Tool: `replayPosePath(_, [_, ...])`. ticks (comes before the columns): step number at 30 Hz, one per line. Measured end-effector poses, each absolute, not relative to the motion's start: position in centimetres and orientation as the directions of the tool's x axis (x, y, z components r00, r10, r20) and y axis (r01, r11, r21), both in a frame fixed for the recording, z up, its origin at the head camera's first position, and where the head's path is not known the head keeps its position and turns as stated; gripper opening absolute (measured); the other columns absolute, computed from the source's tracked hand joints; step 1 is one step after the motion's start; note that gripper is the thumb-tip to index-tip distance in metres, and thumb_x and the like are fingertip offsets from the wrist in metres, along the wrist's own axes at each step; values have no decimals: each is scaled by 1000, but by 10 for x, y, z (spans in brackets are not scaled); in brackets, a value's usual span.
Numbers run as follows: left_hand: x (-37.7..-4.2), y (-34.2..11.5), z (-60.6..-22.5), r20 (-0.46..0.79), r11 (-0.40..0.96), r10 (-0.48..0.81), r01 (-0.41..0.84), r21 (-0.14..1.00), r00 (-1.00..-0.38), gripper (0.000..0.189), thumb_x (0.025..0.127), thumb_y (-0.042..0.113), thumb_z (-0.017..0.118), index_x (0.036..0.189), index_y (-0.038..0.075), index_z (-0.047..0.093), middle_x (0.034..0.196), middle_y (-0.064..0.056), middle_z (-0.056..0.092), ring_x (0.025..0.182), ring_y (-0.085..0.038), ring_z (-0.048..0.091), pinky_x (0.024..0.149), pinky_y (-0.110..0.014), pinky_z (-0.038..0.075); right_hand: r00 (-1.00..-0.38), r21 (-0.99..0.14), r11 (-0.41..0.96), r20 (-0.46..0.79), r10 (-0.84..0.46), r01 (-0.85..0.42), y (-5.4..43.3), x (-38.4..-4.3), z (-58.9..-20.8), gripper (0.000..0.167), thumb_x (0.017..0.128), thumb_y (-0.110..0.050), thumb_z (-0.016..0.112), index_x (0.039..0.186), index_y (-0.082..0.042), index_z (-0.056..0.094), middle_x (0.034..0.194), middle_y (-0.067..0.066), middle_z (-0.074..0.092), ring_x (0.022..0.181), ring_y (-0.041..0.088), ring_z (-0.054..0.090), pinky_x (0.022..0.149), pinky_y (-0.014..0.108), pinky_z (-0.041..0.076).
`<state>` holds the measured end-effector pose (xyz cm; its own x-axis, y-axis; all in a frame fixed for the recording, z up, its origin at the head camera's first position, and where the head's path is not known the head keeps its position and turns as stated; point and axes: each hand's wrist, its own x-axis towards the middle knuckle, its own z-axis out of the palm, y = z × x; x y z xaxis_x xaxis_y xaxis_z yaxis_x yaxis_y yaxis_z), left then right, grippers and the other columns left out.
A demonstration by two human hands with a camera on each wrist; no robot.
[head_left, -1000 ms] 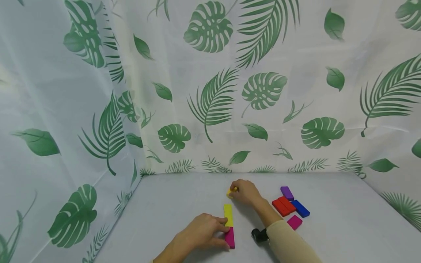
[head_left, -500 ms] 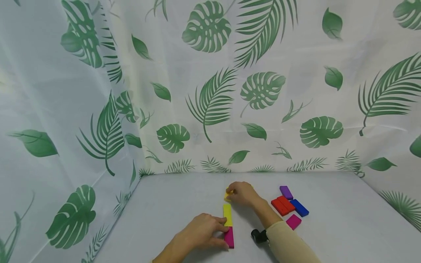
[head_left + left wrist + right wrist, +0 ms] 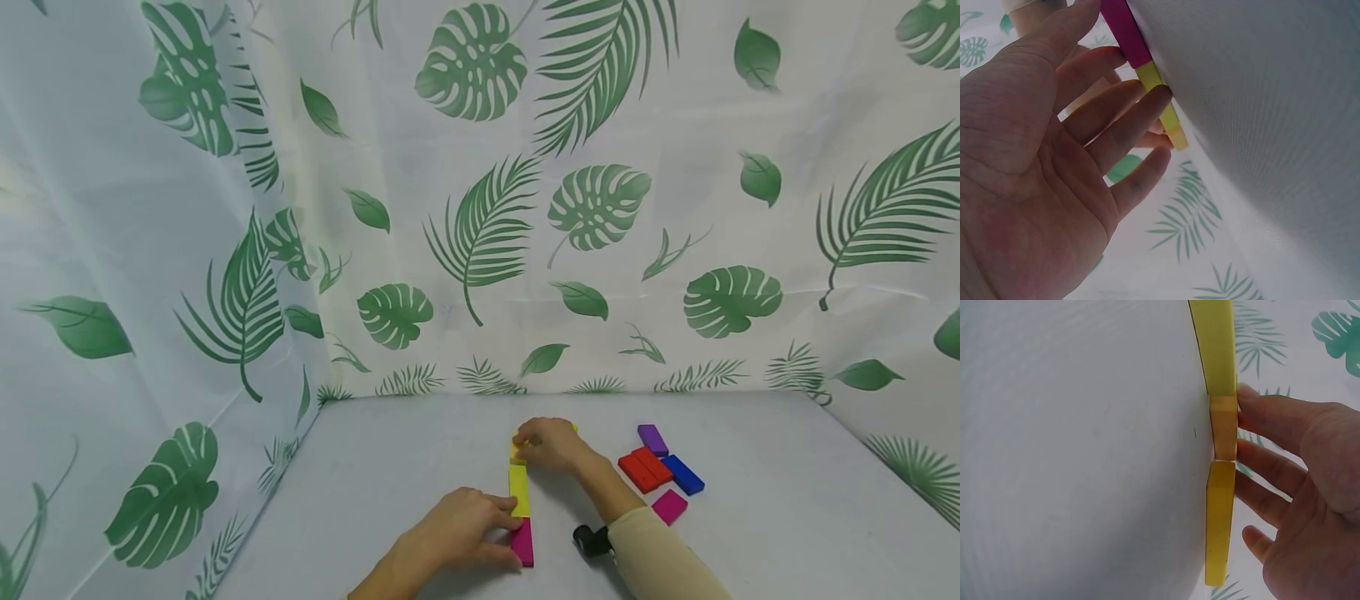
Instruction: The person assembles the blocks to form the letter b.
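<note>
Left hand (image 3: 463, 527): fingers spread and slightly bent, laid along the left side of the row; thumb by the near magenta block (image 3: 524, 548), other fingertips at that block and at the yellow block (image 3: 518, 482); little finger stands apart from the others.
Right hand (image 3: 553, 445): thumb and index finger pinch the orange block (image 3: 1225, 428); middle fingertip rests near its joint with the dark yellow block (image 3: 1219, 525); little finger held off.
Block row: on the white table (image 3: 397, 454), running away from the person; magenta nearest, then yellow, then orange; in the right wrist view yellow and orange meet end to end.
Loose blocks: right of the row, two red side by side (image 3: 645, 471), with purple (image 3: 652, 438) and blue (image 3: 684, 475) close by; a second magenta (image 3: 670, 506) partly behind the right sleeve (image 3: 667, 554).
Black object: at the right sleeve (image 3: 591, 540), partly covered; kind unclear.
Hidden: most of the orange block, by right fingers in the head view; a yellow corner shows beyond that hand, the rest covered.
Cut off: left thumb tip and magenta end, at the top of the left wrist view; yellow block, at the top of the right wrist view.
</note>
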<state>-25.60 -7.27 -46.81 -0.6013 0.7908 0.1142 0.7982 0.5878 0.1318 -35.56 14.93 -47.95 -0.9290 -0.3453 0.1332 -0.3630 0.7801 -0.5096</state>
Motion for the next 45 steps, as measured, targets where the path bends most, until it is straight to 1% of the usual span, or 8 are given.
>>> replayPosePath(8, [-256,-74,-468,116,588,791,799,126,-600,52,85,62,78,126,30,77,136,3,71,116,-9,70,95,-33,58,-919,-493,779,139,-368,-387,150,-356,-479,21,89,-19,81,108,-9,82,119,6,76,121,31,67,107,59,45])
replayPosePath(16, [-255,-74,-465,111,580,796,803,137,-595,51,86,60,78,126,29,77,136,2,71,117,-10,70,95,-33,57,-921,-531,761,116,-371,-373,155,-352,-479,22,92,-18,78,112,-11,81,126,5,75,128,31,64,112,61,40])
replayPosePath(21, [-254,-73,-463,99,591,790,795,136,-605,51,85,60,78,127,29,76,136,2,70,117,-10,70,95,-34,57,-927,-564,744,123,-353,-358,156,-350,-480,21,94,-15,75,114,-11,81,128,5,74,128,32,64,111,60,42])
replayPosePath(27, [-254,-72,-464,82,601,785,787,139,-614,52,85,61,78,127,31,76,137,3,70,117,-9,70,95,-34,57,-935,-603,723,121,-334,-337,156,-348,-484,21,94,-15,76,115,-11,81,131,7,72,129,32,63,110,55,48])
replayPosePath(31, [-254,-72,-465,69,607,782,782,140,-619,52,85,61,78,127,31,76,137,4,70,117,-9,70,95,-33,57,-936,-614,715,127,-329,-334,157,-347,-486,22,94,-16,76,116,-12,80,133,9,71,131,33,62,111,56,46])
replayPosePath(33, [-254,-72,-465,64,609,781,780,141,-621,52,85,61,78,128,32,76,137,4,70,117,-8,70,95,-33,57,-937,-613,716,127,-327,-333,158,-347,-487,22,95,-18,76,116,-13,80,134,9,71,133,33,61,113,58,43])
replayPosePath(39, [-255,-72,-466,65,605,785,785,134,-616,52,86,61,77,128,31,75,137,4,70,117,-8,70,95,-32,57,-933,-592,730,117,-341,-341,159,-349,-490,23,95,-22,75,117,-20,81,136,5,71,136,32,58,116,70,25])
replayPosePath(45, [-256,-72,-467,97,586,798,803,111,-596,51,86,61,77,127,31,76,136,3,71,114,-8,71,93,-31,57,-926,-602,719,102,-363,-349,159,-348,-490,23,97,-21,74,119,-20,80,138,5,70,138,33,57,116,72,21])
